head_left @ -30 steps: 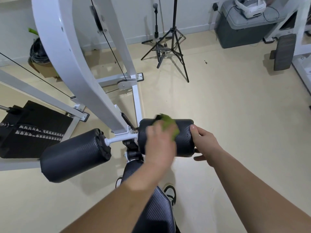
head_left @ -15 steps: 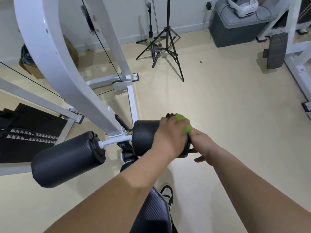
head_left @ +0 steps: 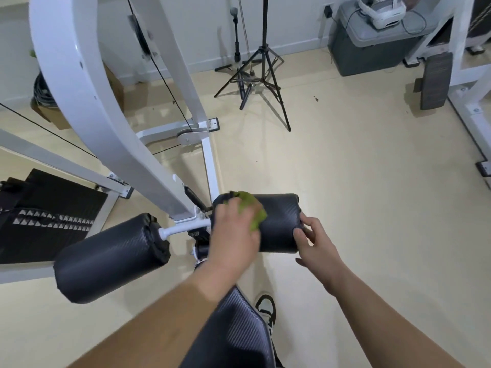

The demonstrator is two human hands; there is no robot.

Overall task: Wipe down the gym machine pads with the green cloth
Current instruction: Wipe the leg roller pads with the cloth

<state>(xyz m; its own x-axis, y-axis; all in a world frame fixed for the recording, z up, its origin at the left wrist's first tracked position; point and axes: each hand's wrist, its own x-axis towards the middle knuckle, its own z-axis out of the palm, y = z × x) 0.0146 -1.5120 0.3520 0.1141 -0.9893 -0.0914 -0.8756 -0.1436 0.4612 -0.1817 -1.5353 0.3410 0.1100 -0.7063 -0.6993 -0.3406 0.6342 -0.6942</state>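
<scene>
Two black roller pads stick out from a white gym machine frame [head_left: 87, 102]. My left hand [head_left: 233, 235] presses a crumpled green cloth [head_left: 252, 211] onto the left half of the right roller pad [head_left: 281, 224]. My right hand [head_left: 316, 240] grips that pad's right end, fingers curled over its edge. The left roller pad [head_left: 106, 258] lies untouched, nearer me and lower left. A black seat pad [head_left: 233, 333] sits below my left forearm, partly hidden by it.
A black footplate [head_left: 47, 216] lies at the left. Black tripod stands [head_left: 257, 78] rise at the back. A grey bin [head_left: 372, 41] with a white headset stands at the back right, beside another white frame [head_left: 467, 83]. A shoe [head_left: 265, 306] shows by the seat.
My left hand slid the cloth from the pad's right end back toward its left end. My right hand stayed at the pad's right end.
</scene>
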